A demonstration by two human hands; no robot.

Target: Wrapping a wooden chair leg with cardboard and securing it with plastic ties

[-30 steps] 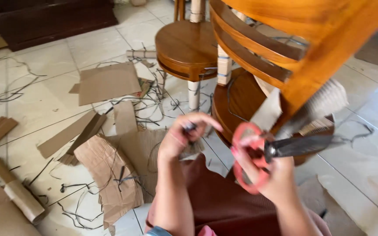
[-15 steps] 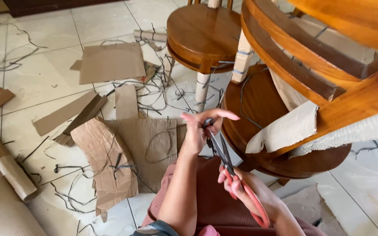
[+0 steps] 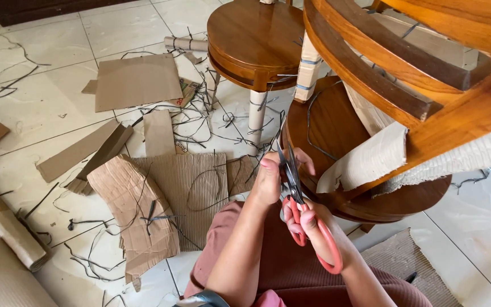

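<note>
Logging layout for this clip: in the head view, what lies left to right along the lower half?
Rolled brown cardboard tube → crumpled torn cardboard sheet → left hand → red-handled scissors in the right hand → ribbed cardboard mat.

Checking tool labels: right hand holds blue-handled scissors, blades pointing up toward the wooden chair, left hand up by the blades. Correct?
Not quite. In the head view the scissors have red-orange handles, not blue. The rest stands: the right hand grips them with the blades pointing up toward the wooden chair, and the left hand is up by the blades.
</note>
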